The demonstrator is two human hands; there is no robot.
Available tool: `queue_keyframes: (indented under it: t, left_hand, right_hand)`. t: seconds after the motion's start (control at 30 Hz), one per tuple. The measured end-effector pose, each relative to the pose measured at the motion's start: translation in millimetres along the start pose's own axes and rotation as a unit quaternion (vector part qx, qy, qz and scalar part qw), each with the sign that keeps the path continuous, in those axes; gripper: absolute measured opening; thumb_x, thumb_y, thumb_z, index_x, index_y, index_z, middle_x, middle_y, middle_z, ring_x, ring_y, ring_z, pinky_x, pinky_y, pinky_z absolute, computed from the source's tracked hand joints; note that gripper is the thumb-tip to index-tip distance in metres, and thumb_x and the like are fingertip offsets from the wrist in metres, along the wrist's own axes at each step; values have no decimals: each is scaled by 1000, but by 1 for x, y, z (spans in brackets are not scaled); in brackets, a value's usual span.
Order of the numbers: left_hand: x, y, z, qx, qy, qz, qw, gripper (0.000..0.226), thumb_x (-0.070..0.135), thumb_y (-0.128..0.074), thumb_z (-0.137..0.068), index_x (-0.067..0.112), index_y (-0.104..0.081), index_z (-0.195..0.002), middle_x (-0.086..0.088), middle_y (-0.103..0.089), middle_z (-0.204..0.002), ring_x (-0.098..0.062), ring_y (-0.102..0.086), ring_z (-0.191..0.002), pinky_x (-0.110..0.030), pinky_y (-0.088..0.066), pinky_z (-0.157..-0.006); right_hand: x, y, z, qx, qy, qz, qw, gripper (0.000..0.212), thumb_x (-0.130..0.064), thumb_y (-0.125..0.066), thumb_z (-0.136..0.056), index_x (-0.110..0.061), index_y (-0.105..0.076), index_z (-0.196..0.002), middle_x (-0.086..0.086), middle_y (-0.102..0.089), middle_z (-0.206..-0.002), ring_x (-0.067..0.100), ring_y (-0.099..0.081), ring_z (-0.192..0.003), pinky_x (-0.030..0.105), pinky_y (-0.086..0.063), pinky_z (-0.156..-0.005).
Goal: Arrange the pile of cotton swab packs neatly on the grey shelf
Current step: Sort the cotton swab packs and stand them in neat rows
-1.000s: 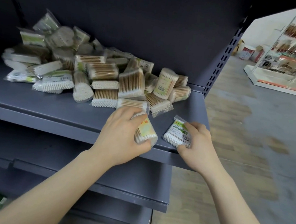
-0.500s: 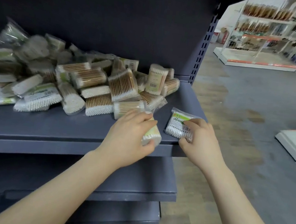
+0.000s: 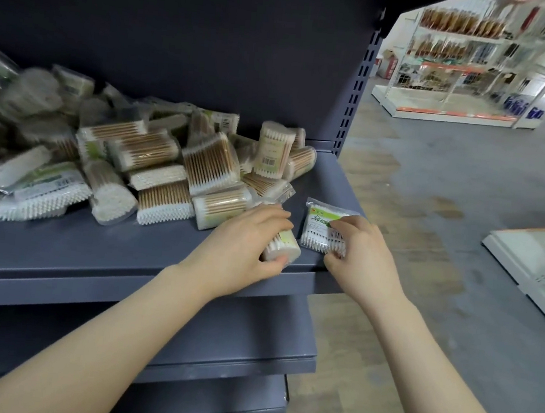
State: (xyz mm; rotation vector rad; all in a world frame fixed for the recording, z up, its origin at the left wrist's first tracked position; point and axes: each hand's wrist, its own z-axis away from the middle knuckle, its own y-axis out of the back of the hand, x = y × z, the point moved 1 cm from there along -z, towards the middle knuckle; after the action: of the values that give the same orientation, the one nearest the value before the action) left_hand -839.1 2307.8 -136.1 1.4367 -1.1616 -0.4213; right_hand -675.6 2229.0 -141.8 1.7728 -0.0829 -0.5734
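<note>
At shelf (image 3: 98,255) front-right, left hand (image 3: 243,250) grips one pack (image 3: 283,247); right hand (image 3: 357,249) pinches flat pack (image 3: 321,225) just beside, long axes parallel.

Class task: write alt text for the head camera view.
Two bare hands each hold a cotton swab pack at the front right corner of a grey shelf: left hand, right hand. A jumbled pile of packs lies behind.

A single head-worn view looks forward and down from close range, facing the right end of a grey shelf (image 3: 98,255), with both forearms reaching in from below. To the right it takes in open floor (image 3: 452,178) and distant store racks (image 3: 455,54).
</note>
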Motion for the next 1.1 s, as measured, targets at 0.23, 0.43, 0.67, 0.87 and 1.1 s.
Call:
queue_keyframes:
  t: [0.23,0.43,0.67,0.87,1.1]
  left_hand:
    - [-11,-4,-4,47,-4,-36,998,47,43,-50,-75,14,-67,-107,-9,-58,-116,-24,-47,-111,-41,-38,-98]
    - [-17,-2,-4,77,23,-98,992,51,50,-46,-75,22,-68,-111,-10,-61,-114,-31,-53,-103,-40,-37,-96]
    - [-15,1,-12,64,26,-132,989,56,50,-49,-74,13,-65,-113,-5,-64,-116,-26,-61,-104,-43,-33,-98]
    - [-18,5,-16,30,34,-118,992,55,43,-61,-78,14,-58,-125,-4,-55,-131,-25,-52,-120,-36,-17,-106]
    - [-25,4,-17,45,38,-125,990,55,39,-57,-78,12,-57,-126,-7,-54,-133,-25,-48,-125,-29,-11,-111]
  right_hand:
    - [5,-2,-15,-5,-2,2,1000,49,-6,-54,-77,-10,-52,-126,4,-47,-131,27,-40,-116,34,-42,-86]
    - [7,-4,-26,-2,-2,2,1000,47,-3,-52,-78,-9,-53,-124,6,-48,-129,28,-41,-115,33,-39,-84]
    - [7,-7,-38,2,7,-4,1000,48,2,-49,-77,-7,-53,-124,9,-50,-128,29,-42,-115,29,-34,-81]
    - [4,-10,-47,-1,14,-5,1000,44,2,-48,-77,-5,-55,-120,10,-51,-127,31,-44,-113,33,-38,-82]
    - [4,-12,-52,4,30,-10,1000,47,2,-48,-77,-7,-55,-122,9,-52,-127,30,-44,-114,33,-40,-82]
